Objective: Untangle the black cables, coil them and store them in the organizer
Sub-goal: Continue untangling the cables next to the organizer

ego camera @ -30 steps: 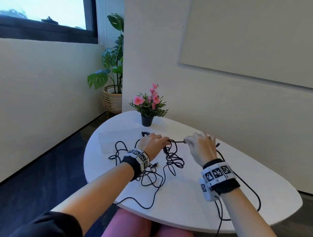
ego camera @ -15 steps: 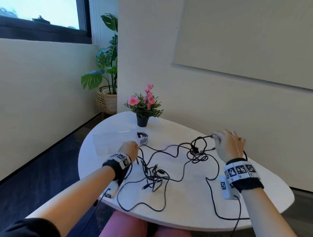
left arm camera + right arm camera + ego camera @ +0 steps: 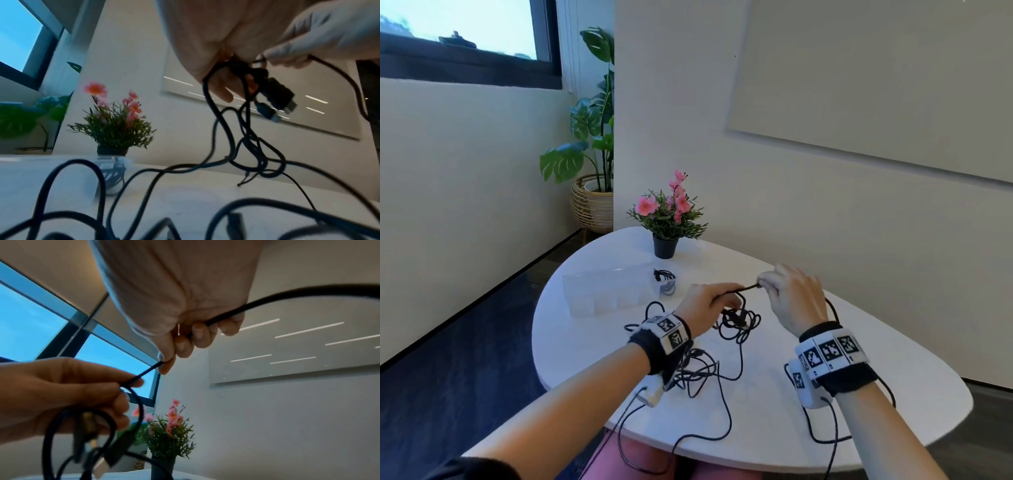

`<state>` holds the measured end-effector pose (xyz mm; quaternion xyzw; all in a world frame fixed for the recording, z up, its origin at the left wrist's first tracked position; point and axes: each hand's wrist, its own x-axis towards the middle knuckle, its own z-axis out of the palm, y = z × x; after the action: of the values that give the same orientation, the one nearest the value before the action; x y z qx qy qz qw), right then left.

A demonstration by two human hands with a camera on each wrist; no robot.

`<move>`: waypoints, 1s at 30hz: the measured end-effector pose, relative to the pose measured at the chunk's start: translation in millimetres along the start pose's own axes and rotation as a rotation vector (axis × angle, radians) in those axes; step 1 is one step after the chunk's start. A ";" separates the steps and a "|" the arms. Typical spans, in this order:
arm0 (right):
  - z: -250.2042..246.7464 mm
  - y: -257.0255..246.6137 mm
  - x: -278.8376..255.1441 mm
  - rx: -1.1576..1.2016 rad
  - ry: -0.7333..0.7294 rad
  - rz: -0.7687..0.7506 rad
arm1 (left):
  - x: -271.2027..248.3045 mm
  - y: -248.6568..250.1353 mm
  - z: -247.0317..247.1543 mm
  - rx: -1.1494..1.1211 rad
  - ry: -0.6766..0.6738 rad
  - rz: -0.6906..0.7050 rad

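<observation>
A tangle of black cables [image 3: 736, 322] lies on the white table [image 3: 774, 425], with loops trailing over its near edge. My left hand [image 3: 709, 303] grips a bunch of cable loops and plugs [image 3: 277, 95] above the tangle. My right hand [image 3: 791, 294] pinches one cable strand [image 3: 148, 371] between thumb and forefinger, and the same cable runs back through its curled fingers. A short taut stretch of cable [image 3: 746, 288] joins the two hands. The clear plastic organizer [image 3: 606, 291] sits at the table's left, with one coiled black cable [image 3: 664, 279] in its right end compartment.
A small pot of pink flowers [image 3: 666, 222] stands at the table's far side, behind the organizer. A wall runs close along the right of the table. A large plant in a woven basket [image 3: 590, 202] stands on the floor at the back left.
The hands, spread wide apart half a second ago, have come together above the tangle. My left hand has gathered loops and plugs; my right still holds its strand.
</observation>
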<state>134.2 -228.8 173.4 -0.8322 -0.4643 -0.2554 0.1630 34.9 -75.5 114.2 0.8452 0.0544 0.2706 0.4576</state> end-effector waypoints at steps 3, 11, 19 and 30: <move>4.9 11.4 -3.7 -0.017 -0.105 0.121 | 3.0 -6.9 -13.8 -0.151 0.111 -0.038; -0.8 34.9 0.9 0.070 -0.081 0.368 | -8.9 -45.7 -43.5 0.070 0.235 -0.127; -8.0 23.4 15.7 0.236 -0.042 0.495 | -6.5 -40.6 -49.1 0.870 -0.160 0.046; -19.0 -3.7 27.2 0.508 0.048 0.437 | -5.9 -17.7 21.0 0.595 -0.237 -0.155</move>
<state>137.7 -217.9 204.6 -0.8385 -0.3199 -0.1098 0.4272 43.3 -82.9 88.5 0.9608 0.1415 0.1070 0.2128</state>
